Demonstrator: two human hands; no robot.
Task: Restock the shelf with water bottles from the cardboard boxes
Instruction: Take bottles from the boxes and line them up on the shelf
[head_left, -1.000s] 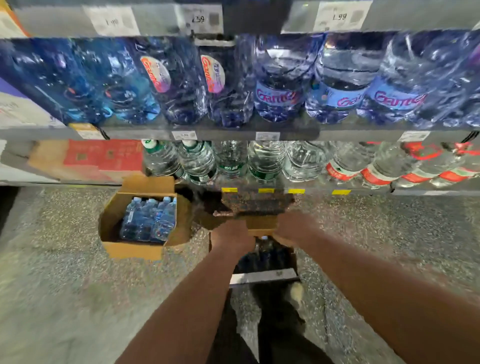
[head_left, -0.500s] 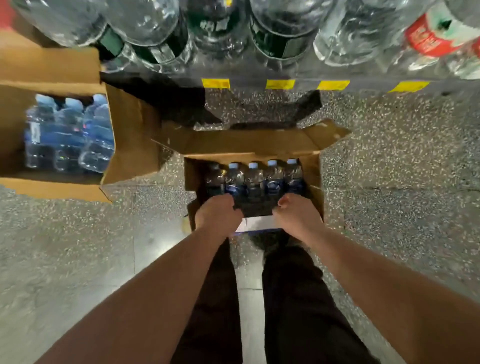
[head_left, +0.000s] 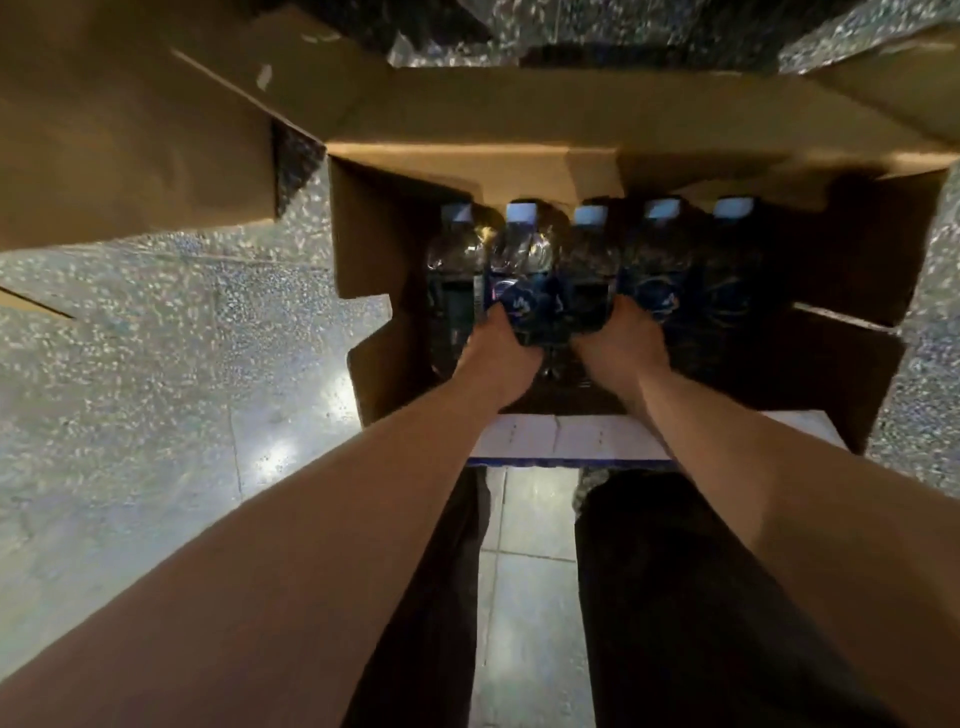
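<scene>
Bottles (head_left: 589, 260) between left hand (head_left: 501, 351), right hand (head_left: 621, 343)

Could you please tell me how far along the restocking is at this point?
Early in this box. Done: the cardboard box stands open on the floor. In hand: the left hand grips the second bottle from the left, the right hand the middle bottle; neither is lifted out. Left: all five capped bottles sit inside, and the shelf is out of view, so its fill cannot be judged.
</scene>
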